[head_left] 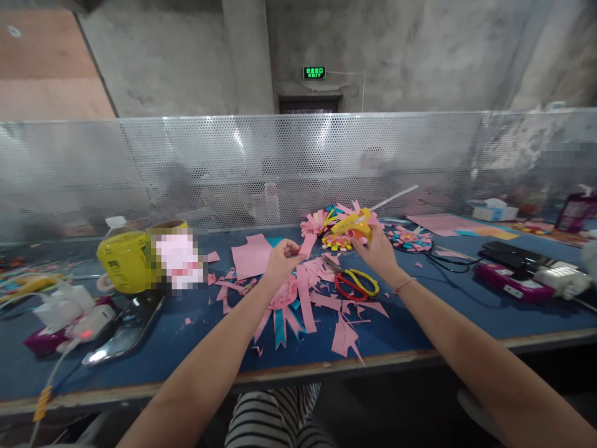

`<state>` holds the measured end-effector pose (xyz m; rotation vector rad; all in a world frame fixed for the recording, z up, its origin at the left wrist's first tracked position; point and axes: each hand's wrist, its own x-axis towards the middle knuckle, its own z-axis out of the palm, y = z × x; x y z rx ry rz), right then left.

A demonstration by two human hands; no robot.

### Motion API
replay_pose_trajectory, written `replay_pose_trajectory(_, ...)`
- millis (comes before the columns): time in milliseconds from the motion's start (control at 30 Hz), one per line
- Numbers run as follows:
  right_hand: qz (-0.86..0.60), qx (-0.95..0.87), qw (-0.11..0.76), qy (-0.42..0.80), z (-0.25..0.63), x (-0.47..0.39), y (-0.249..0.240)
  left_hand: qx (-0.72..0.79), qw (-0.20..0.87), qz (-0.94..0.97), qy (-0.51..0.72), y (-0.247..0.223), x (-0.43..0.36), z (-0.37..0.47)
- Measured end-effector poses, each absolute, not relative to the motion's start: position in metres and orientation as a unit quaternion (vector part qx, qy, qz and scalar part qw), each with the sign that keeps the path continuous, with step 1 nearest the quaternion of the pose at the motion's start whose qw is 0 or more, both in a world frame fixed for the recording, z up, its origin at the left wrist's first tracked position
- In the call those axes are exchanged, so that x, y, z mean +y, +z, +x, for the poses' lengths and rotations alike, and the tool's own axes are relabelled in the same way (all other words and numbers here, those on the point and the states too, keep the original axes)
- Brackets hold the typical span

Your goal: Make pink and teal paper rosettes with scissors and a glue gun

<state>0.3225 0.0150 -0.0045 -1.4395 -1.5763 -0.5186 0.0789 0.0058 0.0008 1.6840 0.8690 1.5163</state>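
My left hand [283, 255] pinches a small pink paper strip [307, 246] above the cuttings. In my right hand [374, 247] is a yellow hot glue gun [352, 224], its clear glue stick [396, 195] jutting up from the back. The gun's nose points left toward the strip; I cannot tell whether they touch. Between my arms lies a pink and blue paper flower [283, 298], partly covered by my left wrist. Scissors [357, 283] with red and yellow handles lie among pink paper scraps [346, 333]. Behind the gun are finished-looking paper flowers [317, 221].
On the left stand a yellow-labelled bottle [122, 258], a power strip [69, 320] and a phone [125, 330]. To the right are a paper flower [410, 238], pink sheets [441, 224] and a purple power strip [513, 282]. A perforated metal screen [209, 143] runs behind the blue table [186, 351].
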Motion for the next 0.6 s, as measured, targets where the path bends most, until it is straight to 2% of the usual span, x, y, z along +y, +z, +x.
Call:
replay_pose_trajectory(133, -0.529, -0.644, 0.505, -0.224, 0.316, 0.011, -0.003, 0.36, 0.359, 0.646, 0.569, -0.001, 0.006, 0.081)
replay_pose_trajectory(600, -0.524, -0.659, 0.476, -0.253, 0.307, 0.008, -0.004, 0.377, 0.357, 0.646, 0.56, 0.002, -0.004, 0.087)
